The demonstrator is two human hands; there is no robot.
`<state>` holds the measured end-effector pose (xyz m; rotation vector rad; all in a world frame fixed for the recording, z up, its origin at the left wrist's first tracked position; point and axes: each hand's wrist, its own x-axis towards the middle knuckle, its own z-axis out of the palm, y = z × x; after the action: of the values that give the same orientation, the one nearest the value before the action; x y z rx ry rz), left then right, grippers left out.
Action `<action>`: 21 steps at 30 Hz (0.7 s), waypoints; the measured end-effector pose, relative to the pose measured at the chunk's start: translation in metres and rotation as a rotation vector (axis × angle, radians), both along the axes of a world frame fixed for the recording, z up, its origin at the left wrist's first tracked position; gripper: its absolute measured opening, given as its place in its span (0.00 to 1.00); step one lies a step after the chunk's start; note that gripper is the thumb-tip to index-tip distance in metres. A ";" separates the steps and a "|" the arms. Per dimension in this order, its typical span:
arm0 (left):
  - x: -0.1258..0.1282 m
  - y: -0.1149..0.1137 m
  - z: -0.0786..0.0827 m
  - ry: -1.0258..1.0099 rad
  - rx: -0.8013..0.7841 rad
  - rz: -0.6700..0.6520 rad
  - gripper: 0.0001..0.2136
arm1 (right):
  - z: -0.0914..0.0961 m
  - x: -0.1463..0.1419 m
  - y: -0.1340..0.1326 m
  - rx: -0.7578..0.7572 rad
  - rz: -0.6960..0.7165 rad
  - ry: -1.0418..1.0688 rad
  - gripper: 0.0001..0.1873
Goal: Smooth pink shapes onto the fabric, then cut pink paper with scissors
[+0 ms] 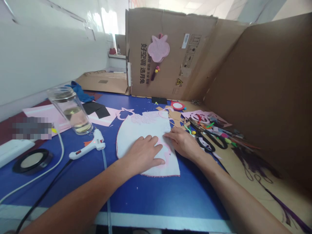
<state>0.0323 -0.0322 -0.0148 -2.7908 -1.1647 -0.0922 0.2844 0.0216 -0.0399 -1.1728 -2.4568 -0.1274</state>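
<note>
A white fabric piece (138,130) with a pink trimmed edge lies on the blue tabletop (156,195). My left hand (143,152) rests flat on its lower middle, fingers stretched toward the right. My right hand (181,141) lies on the fabric's right edge, fingers flat and pointing left. A pink cut-out shape (167,156) shows between the two hands, pressed against the fabric. Neither hand holds anything.
A white glue gun (89,147) lies left of the fabric, with a glass jar (71,110) behind it. Black scissors (207,138) and coloured scraps (209,120) lie right. Cardboard walls (255,81) enclose the back and right. A tape roll (31,161) sits far left.
</note>
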 end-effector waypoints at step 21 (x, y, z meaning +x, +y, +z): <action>0.002 0.002 0.004 0.027 -0.005 -0.001 0.25 | -0.001 0.004 0.003 0.003 0.027 0.018 0.22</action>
<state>0.0341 -0.0306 -0.0111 -2.7875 -1.1591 -0.0515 0.2882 0.0250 -0.0407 -1.1339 -2.4553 -0.1122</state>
